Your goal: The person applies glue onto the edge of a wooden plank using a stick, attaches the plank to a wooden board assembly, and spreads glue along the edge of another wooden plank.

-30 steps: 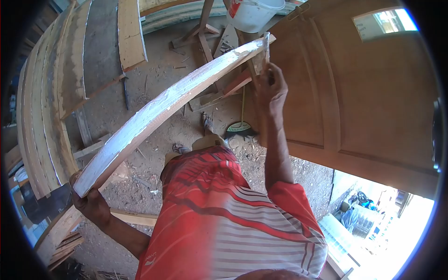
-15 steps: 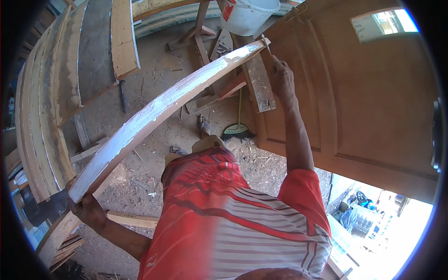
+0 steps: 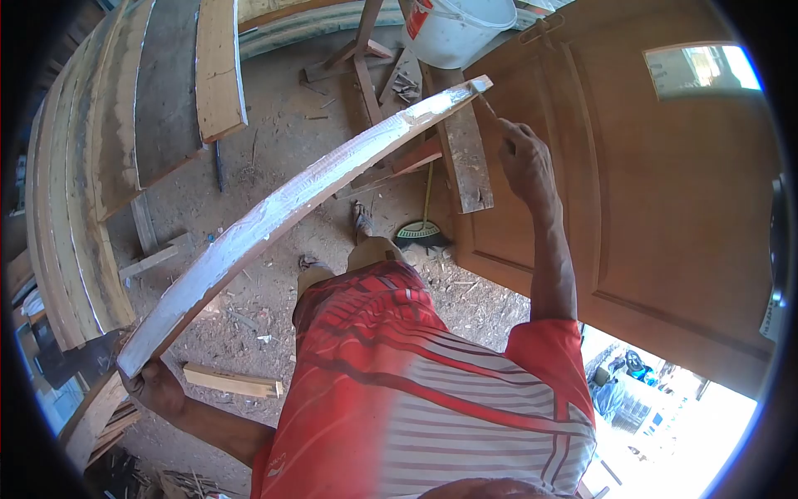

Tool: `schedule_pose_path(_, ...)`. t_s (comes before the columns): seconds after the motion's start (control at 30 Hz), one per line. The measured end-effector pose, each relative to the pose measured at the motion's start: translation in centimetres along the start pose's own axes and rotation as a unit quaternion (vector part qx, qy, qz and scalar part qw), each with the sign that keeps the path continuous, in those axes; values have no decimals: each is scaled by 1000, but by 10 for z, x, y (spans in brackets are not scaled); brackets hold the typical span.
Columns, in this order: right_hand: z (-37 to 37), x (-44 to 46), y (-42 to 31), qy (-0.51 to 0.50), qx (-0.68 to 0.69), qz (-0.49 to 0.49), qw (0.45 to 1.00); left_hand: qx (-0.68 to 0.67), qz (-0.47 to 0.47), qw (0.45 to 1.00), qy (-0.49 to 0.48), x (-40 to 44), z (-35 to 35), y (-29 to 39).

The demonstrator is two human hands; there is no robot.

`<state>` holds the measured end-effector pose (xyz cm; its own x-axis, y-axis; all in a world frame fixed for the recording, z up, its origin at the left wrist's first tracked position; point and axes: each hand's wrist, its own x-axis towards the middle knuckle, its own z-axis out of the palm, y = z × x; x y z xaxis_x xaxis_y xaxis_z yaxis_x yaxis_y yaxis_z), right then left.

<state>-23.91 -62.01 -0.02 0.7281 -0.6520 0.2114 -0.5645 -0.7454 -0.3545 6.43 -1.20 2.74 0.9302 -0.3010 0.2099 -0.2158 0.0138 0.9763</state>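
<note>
A long wooden board (image 3: 287, 200) runs diagonally across the view, its upper face covered with a streaky white coating like glue. My left hand (image 3: 158, 389) is closed around its near end at lower left. At the far end, my right hand (image 3: 528, 158) pinches a thin stick (image 3: 489, 105). The stick's tip touches the coated face close to the board's end, where some bare wood shows. The far part of the board lies over a short plank (image 3: 467, 166).
Several planks (image 3: 170, 91) lie side by side at left. A white bucket (image 3: 457, 33) stands at the top, with a large brown wooden door (image 3: 665, 191) on the right. A broom (image 3: 422, 231) and a wood offcut (image 3: 233, 381) are on the debris-strewn floor.
My right hand has drawn back slightly right and down, and the stick now slants to the board's end. The board's near end has dropped a little, still in my left hand.
</note>
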Motion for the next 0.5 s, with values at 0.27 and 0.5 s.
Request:
schedule_pose_path(0.27, -8, 5, 14, -8, 31, 18, 999, 34, 13, 999, -9, 1, -5, -2)
schedule_pose_path(0.5, -24, 4, 2, -26, 101, 47, 993, 34, 10, 999, -1, 4, -8, 1)
